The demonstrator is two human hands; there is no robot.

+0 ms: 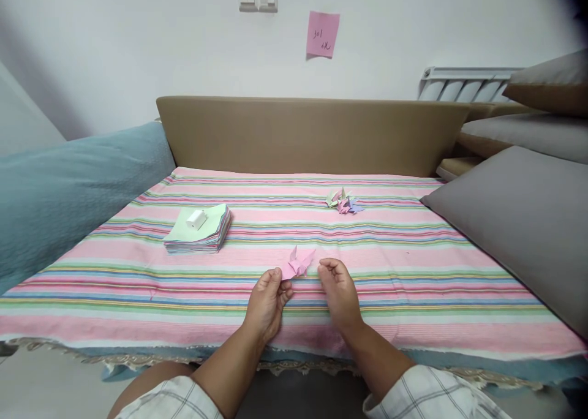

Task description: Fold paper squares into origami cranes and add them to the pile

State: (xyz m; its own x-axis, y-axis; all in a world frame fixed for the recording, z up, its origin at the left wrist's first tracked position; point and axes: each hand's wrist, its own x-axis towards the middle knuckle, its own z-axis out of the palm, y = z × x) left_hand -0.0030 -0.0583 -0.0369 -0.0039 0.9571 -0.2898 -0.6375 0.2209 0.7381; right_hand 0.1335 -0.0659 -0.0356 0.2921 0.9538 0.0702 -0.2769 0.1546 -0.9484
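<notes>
A pink origami crane [299, 263] is pinched at one wing between the thumb and fingers of my left hand [269, 302], just above the striped cloth [294, 339]. Close to its other side is my right hand [340, 290], fingers curled and thumb near the index finger. A small gap separates those fingertips from the crane, and I see nothing between them. Farther back on the cloth lies a small cluster of folded paper cranes [343, 202] in green, pink and purple.
At the left a stack of coloured paper sheets [197, 229] carries a small white block [196, 219]. A blue-covered armrest [82, 186] bounds the left, grey cushions [523, 217] the right. Behind stands a brown backrest [312, 134]; a pink note [322, 34] sticks to the wall.
</notes>
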